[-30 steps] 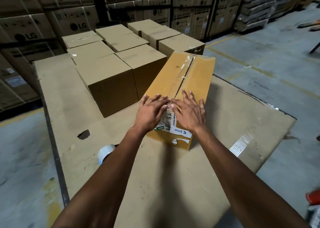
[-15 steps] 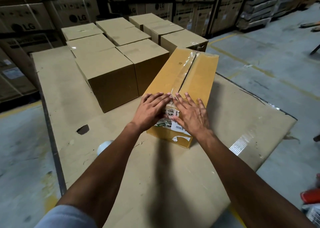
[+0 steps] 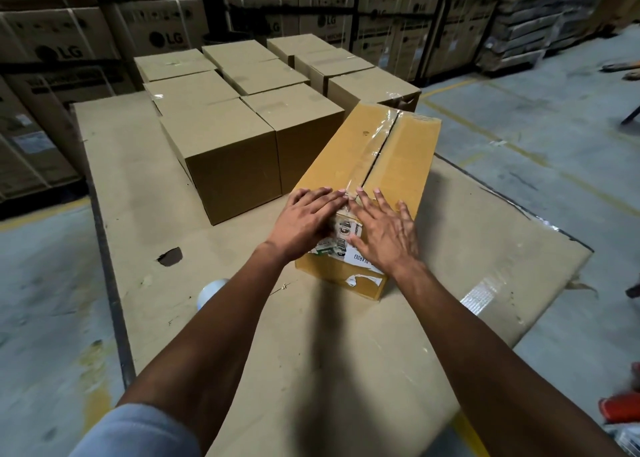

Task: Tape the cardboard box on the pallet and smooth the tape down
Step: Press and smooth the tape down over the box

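I see the left hand [image 3: 304,221] and right hand [image 3: 384,233] pressed flat, fingers spread, on the near end of the cardboard box [image 3: 408,165], either side of its clear tape [image 3: 370,151] (shiny along the seam). The box lies on the cardboard-covered pallet [image 3: 311,352], beside stacked boxes [image 3: 235,144].

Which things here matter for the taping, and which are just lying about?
Job:
- long box, under both hands
- clear tape along its top seam
- left hand and right hand, flat on the near end
- tape roll, partly hidden by the left arm

Lying about:
- square boxes behind
- LG cartons on racks
- red object at the right edge
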Action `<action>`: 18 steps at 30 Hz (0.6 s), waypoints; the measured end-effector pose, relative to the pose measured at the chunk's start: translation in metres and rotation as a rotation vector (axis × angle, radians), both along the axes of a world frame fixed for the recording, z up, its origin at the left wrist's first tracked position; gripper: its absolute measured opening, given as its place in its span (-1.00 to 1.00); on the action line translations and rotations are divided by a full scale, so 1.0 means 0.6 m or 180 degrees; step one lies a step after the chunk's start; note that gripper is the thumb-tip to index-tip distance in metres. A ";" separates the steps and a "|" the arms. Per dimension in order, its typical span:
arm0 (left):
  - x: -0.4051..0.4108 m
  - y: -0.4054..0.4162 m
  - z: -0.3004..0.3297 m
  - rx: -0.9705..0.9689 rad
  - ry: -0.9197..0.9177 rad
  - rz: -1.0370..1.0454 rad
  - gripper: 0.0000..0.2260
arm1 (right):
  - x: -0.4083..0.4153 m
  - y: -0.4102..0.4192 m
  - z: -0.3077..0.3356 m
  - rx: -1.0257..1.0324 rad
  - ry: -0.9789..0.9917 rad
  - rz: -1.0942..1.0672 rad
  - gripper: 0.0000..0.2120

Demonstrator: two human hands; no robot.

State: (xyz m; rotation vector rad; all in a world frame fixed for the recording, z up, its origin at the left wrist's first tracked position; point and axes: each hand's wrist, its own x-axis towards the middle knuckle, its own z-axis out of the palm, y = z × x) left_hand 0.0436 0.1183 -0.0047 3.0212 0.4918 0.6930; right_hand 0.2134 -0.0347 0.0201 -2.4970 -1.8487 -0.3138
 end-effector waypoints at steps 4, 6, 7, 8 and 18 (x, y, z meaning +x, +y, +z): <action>-0.003 -0.001 0.009 0.0045 0.0122 0.0092 -0.30 | -0.008 0.003 0.010 -0.0006 0.0226 0.0001 -0.22; -0.006 0.008 0.017 0.0112 0.0239 0.0288 -0.28 | -0.013 0.012 0.017 -0.0003 0.0455 0.0154 -0.25; -0.009 0.010 0.021 0.0136 0.0337 0.0474 -0.27 | -0.017 0.017 0.023 0.0001 0.0620 0.0307 -0.26; -0.012 0.009 0.026 0.0123 0.0441 0.0713 -0.26 | -0.023 0.020 0.029 0.0031 0.0805 0.0489 -0.27; 0.006 -0.084 0.091 -0.0522 0.0317 0.1536 -0.37 | 0.034 0.026 0.038 0.0294 0.1334 0.0763 -0.40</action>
